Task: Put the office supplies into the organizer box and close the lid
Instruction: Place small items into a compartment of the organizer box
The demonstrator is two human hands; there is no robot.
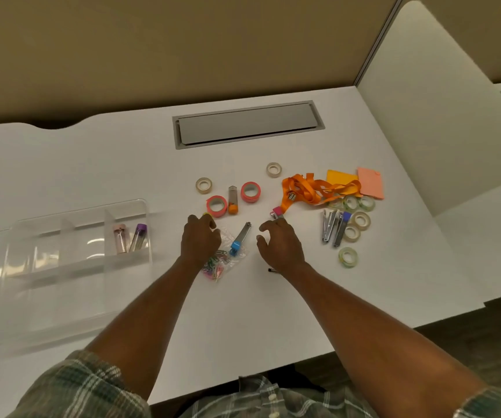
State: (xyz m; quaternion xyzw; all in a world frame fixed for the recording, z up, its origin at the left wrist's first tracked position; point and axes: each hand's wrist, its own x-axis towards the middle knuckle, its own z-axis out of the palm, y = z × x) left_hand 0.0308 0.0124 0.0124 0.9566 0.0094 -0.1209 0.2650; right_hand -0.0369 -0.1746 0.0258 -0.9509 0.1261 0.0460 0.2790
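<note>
The clear organizer box (71, 251) stands open at the left; a pink-capped tube (120, 238) and a purple-capped tube (139, 236) lie in its right compartment. My left hand (200, 241) has its fingers curled over a small yellow-capped item (207, 214), most of it hidden. It hovers over a bag of coloured paper clips (217, 265). My right hand (280, 244) is spread with loosely bent fingers, its tips just short of a pink-capped tube (277, 212). A blue-capped tube (238, 240) lies between the hands.
Pink tape rolls (216, 205), an orange-capped tube (233, 200), beige tape rolls (203, 185), an orange lanyard (312, 188), sticky notes (370, 182), metal clips (332, 227) and clear tape rolls (360, 220) lie beyond and right of the hands. A grey cable hatch (247, 123) sits at the back.
</note>
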